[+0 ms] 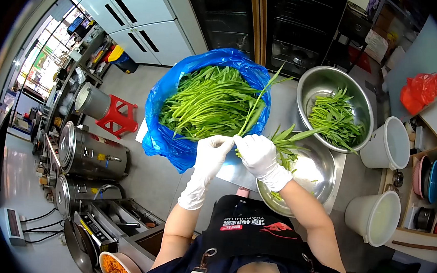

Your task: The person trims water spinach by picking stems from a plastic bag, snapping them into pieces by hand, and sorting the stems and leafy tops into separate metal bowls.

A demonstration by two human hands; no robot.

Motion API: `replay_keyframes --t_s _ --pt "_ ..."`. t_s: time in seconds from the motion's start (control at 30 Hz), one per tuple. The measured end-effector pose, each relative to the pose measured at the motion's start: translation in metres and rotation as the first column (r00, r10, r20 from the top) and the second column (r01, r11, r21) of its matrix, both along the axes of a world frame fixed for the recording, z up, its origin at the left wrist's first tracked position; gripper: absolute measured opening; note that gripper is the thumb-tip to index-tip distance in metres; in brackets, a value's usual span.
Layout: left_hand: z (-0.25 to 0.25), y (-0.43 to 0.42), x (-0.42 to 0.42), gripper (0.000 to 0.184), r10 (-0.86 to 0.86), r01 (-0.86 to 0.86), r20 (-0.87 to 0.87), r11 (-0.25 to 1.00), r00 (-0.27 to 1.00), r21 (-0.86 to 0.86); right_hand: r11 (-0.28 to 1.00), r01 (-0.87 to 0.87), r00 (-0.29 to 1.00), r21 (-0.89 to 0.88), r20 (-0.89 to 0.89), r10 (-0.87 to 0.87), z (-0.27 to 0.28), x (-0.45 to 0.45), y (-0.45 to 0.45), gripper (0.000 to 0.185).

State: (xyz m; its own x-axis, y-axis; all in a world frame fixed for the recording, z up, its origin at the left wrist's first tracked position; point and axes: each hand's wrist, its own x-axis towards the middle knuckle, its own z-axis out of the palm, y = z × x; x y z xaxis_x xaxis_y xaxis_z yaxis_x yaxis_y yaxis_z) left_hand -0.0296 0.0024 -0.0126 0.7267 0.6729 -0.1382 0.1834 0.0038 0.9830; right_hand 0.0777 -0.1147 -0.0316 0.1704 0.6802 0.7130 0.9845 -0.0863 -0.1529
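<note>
White gloves cover both hands. My left hand [214, 150] is closed in a pinch at the lower end of a long green stem [253, 111], just in front of the blue bag. Beside it, nearly touching, my right hand [256, 154] is closed round green stems, with leaves sticking out to its right. The blue plastic bag [154, 116] lies open, full of leafy green vegetables [206, 102]. Under my right forearm is a steel bowl [324, 168] with a few green pieces. Another steel bowl [312, 85], further back, holds cut greens [335, 117].
White buckets [388, 145] stand at the right near a shelf with dishes. A red stool [119, 116] and large steel pots [96, 152] are at the left. Behind are a white fridge [135, 17] and dark glass-door cabinets. A bowl of orange shreds [115, 269] is at the lower left.
</note>
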Motion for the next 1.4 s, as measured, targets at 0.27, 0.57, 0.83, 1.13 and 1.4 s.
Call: replay_keyframes --t_s 0.27,0.57,0.83,1.13,1.4 --pt "-0.023 -0.001 0.007 0.018 0.077 -0.079 -0.043 0.996 0.996 -0.042 0.985 0.149 0.574 0.09 -0.819 -0.012 -0.053 -0.009 0.014 0.014" --pt "-0.023 0.023 -0.005 0.02 0.044 -0.041 -0.076 0.999 0.996 0.035 0.991 0.126 0.312 -0.054 -0.946 -0.091 -0.08 0.043 -0.009 0.017" --pt "-0.003 0.02 -0.013 0.014 -0.299 0.317 -0.142 0.94 0.944 0.127 0.979 -0.19 0.981 -0.078 -0.056 0.186 -0.011 0.03 -0.013 0.035" --pt "-0.023 0.005 -0.009 0.014 -0.384 0.387 -0.073 0.921 0.92 0.041 0.988 -0.154 0.414 -0.007 -0.908 0.058 -0.019 0.014 -0.04 0.013" --pt "-0.066 -0.029 -0.006 0.024 -0.477 0.51 -0.184 0.77 0.859 0.384 0.944 0.318 0.118 0.083 -0.992 0.047 0.009 0.105 -0.123 0.017"
